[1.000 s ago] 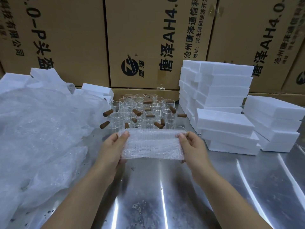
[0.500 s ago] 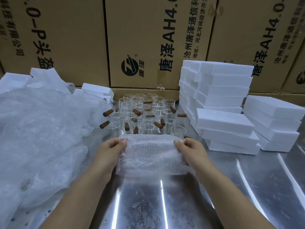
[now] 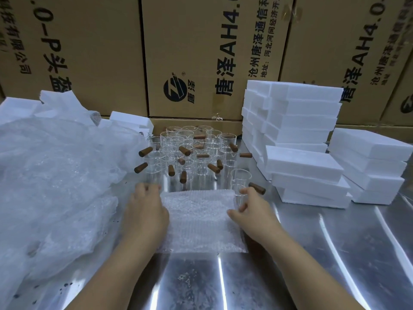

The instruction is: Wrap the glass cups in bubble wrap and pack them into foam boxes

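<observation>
Bubble wrap sheet (image 3: 201,222) lies flat on the metal table (image 3: 335,260), centre of frame, just below the cluster of glass cups (image 3: 190,148) (brown stub handles pointing every which way)

Left hand (image 3: 145,211): palm down on the sheet's left edge, fingertips bent down at its upper left corner. Can't tell whether it pinches the wrap or only presses on it

Right hand (image 3: 252,211): at the sheet's upper right corner, fingers curled round the lower part of the nearest cup (image 3: 240,177), thumb on the wrap side. Cup is upright, touching or just over the sheet's corner, handle sticking out to the right

Foam boxes (image 3: 308,173) stacked in white piles right of centre, tallest pile behind, closed. Loose heap of wrap (image 3: 55,175) fills the left of the frame. Printed cartons (image 3: 201,52) wall off the top
</observation>
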